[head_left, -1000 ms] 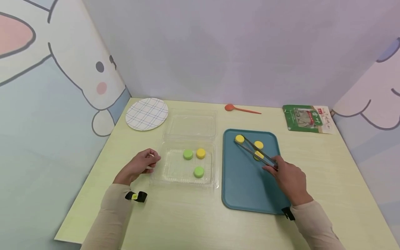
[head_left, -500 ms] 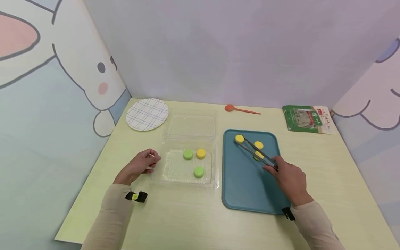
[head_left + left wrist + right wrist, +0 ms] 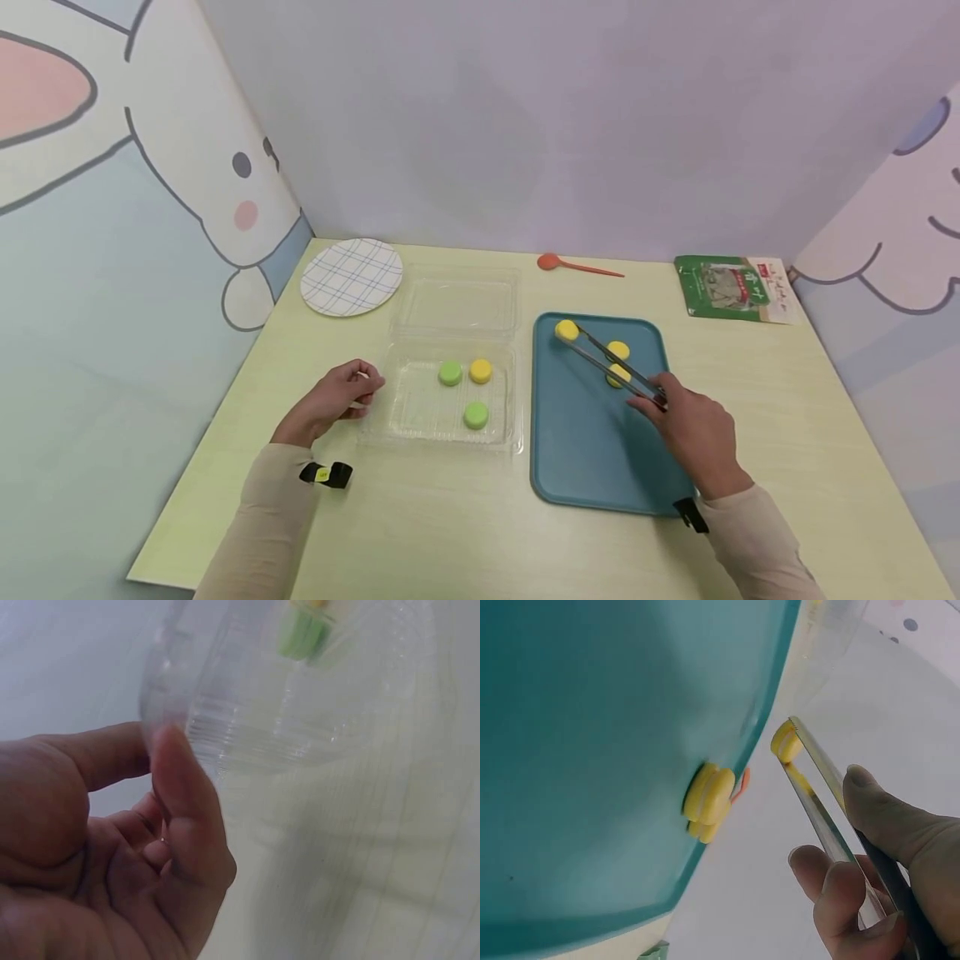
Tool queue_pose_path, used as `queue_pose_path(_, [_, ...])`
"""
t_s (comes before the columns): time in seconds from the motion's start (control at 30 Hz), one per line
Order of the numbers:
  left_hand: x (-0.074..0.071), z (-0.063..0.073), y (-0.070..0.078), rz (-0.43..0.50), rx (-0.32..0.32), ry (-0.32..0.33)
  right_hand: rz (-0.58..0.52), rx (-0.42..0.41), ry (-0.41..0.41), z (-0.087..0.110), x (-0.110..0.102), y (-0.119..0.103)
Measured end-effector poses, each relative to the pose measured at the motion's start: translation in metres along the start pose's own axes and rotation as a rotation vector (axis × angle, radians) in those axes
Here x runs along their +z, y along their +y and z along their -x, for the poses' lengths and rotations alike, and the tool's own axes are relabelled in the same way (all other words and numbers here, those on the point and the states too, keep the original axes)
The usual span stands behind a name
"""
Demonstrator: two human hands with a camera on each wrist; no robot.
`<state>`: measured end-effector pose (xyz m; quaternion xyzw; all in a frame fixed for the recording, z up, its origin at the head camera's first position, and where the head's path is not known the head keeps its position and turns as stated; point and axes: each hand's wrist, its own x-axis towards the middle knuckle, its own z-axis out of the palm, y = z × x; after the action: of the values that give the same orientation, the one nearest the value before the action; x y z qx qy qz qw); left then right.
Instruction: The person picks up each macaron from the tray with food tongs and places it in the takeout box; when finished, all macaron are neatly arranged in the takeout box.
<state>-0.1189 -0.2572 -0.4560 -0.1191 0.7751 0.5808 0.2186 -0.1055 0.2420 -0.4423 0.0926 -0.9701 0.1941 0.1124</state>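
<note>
My right hand grips metal tongs, whose tips hold a yellow macaron. In the right wrist view that macaron stands clear of the blue tray. Two more yellow macarons, one farther back and one partly behind the tongs, lie on the tray. With thumb and forefinger my left hand pinches the left rim of a clear plastic box. The box lies hinged open, holding a yellow macaron and two green macarons, one behind, one in front.
A checked plate sits at the back left, beside the box's raised-edge lid. Behind the tray lies a red spoon. A green and white food pouch rests at the back right, near the wall.
The tongs' tips, with the yellow macaron between them, have shifted slightly left and away from me. My left hand stays at the box's rim.
</note>
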Motion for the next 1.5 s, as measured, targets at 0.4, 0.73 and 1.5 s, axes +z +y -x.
queue_pose_path(0.4, [0.0, 0.001, -0.001, 0.006, -0.003, -0.001, 0.005, -0.061, 0.049, 0.002, -0.005, -0.009])
queue_pose_path(0.73, [0.002, 0.002, 0.003, 0.01, -0.002, -0.01, 0.005, -0.125, 0.064, 0.002, -0.014, -0.022])
queue_pose_path(1.5, [0.001, 0.001, 0.002, -0.001, -0.009, 0.001, 0.004, -0.284, 0.039, -0.001, -0.014, -0.039])
